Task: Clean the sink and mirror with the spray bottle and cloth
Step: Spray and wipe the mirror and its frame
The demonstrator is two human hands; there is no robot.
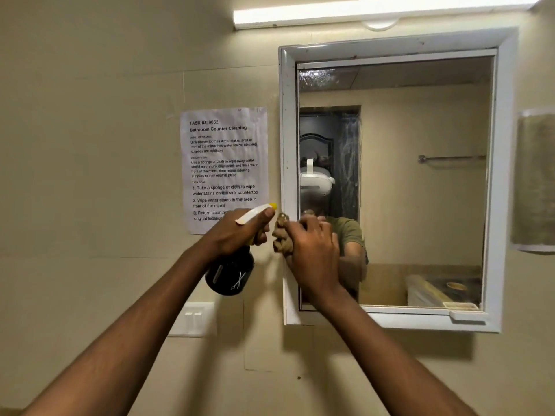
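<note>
Your left hand (237,232) is raised in front of the wall, its fingers curled round the neck of the spray bottle (231,273), with one finger lying along the white trigger. The bottle has a dark round body with a small scissors mark on it, and its yellow-tipped nozzle points to the right, toward the cloth. It hangs below your hand, tilted a little, just left of the mirror frame.

Your right hand (312,250) is just beside the left one, at the lower left corner of the mirror (420,181). Its fingers are closed round a bunched brown cloth (280,234), which sticks out to the left of your knuckles and overlaps the white frame. Whether the cloth actually touches the frame you cannot tell from here.

The glass shows streaks along its top left part. A printed sheet (223,163) headed "Bathroom Counter Cleaning" is stuck to the wall left of the mirror, partly behind your left hand. A white switch plate (192,319) sits lower on the wall, and a tube light (330,13) runs above the mirror.
</note>
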